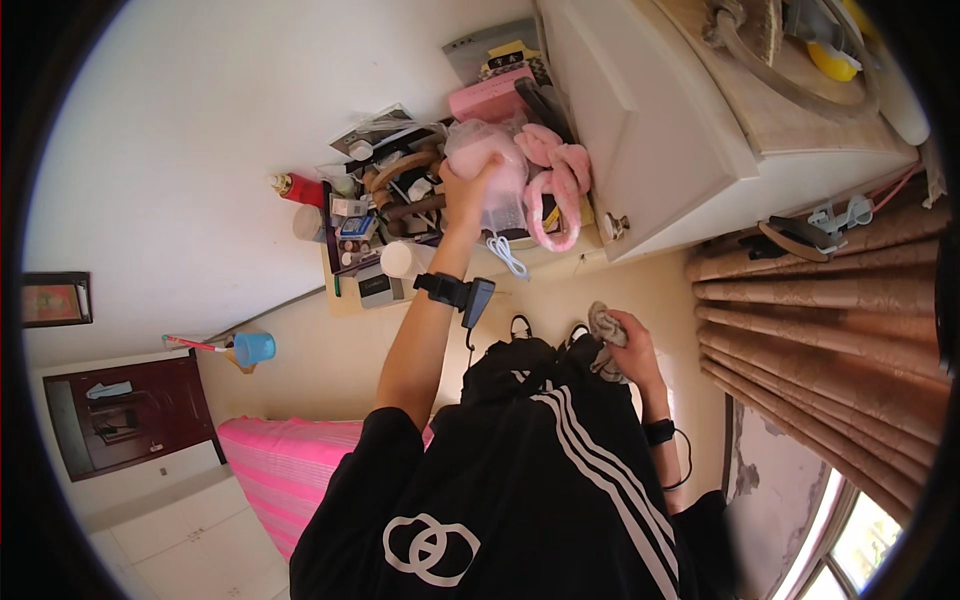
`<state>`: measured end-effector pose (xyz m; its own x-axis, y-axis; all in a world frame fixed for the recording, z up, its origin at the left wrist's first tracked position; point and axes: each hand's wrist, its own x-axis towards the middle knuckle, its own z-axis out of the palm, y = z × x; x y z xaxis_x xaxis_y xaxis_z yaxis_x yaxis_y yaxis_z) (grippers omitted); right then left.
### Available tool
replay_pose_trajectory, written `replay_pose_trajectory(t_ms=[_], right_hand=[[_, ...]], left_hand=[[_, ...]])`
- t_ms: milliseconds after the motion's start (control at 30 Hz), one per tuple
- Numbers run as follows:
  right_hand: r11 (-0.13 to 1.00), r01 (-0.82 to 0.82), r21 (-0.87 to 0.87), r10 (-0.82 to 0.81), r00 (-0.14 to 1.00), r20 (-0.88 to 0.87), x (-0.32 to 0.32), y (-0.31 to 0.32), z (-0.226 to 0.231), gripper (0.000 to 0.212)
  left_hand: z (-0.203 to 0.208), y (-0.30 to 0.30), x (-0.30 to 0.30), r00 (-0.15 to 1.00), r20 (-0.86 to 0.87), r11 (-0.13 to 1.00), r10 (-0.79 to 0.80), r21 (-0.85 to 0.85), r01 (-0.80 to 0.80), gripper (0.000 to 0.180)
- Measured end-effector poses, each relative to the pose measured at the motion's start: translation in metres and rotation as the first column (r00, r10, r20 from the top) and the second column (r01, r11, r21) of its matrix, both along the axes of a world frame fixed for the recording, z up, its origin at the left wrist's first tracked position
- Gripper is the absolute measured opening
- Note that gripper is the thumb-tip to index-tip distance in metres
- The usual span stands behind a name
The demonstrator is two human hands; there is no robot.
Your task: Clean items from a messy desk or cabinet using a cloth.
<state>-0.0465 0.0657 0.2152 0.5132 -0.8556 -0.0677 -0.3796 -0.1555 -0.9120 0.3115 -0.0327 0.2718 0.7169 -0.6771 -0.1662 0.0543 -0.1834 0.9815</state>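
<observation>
My left hand (468,195) reaches over the crowded tabletop and is closed on a pale pink, rounded object in clear plastic (484,146). The plastic hides what kind of thing it is. A coiled white cord (507,257) hangs just below it at the table's front edge. Right beside it lies a fluffy pink headband (556,205). My right hand (634,350) is lower, in front of my body, away from the table. Its fingers are wrapped round a crumpled grey-brown cloth (605,325). Black bands circle both wrists.
A white cup (401,260), a dark box (379,287), a red bottle (298,188) and a pink box (492,94) crowd the table. At its right stands a white cabinet (640,120) with a round knob. Brown curtains (800,320) hang at right; a pink-covered bed (280,465) is left.
</observation>
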Motion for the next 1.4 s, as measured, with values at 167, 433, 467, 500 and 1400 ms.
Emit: replay_pose_trajectory(t_ms=[167,433,467,500,1400], right_hand=[[0.999,0.040,-0.007,-0.040,0.999,-0.028,0.007,-0.008,0.003,0.049],[0.999,0.035,-0.014,-0.036,0.999,-0.026,0.020,-0.012,0.005,0.048],[0.999,0.041,0.011,-0.041,0.999,-0.023,0.021,-0.013,0.006,0.049],[0.999,0.039,0.011,-0.039,0.999,-0.025,0.023,-0.013,0.007,0.049],[0.994,-0.113,0.004,0.113,0.993,-0.028,0.072,-0.037,0.019,0.051]], left_hand=[[0.001,0.007,-0.016,0.976,0.186,0.993,0.112,-0.046,-0.105,0.100],[0.004,0.017,-0.020,0.980,0.187,0.994,0.070,-0.097,-0.053,0.100],[0.002,0.018,-0.020,0.968,0.243,0.994,0.065,-0.100,-0.042,0.101],[-0.001,0.020,-0.020,0.968,0.241,0.994,0.067,-0.100,-0.044,0.101],[0.007,0.058,-0.047,0.787,0.616,0.981,0.017,-0.162,0.105,0.114]])
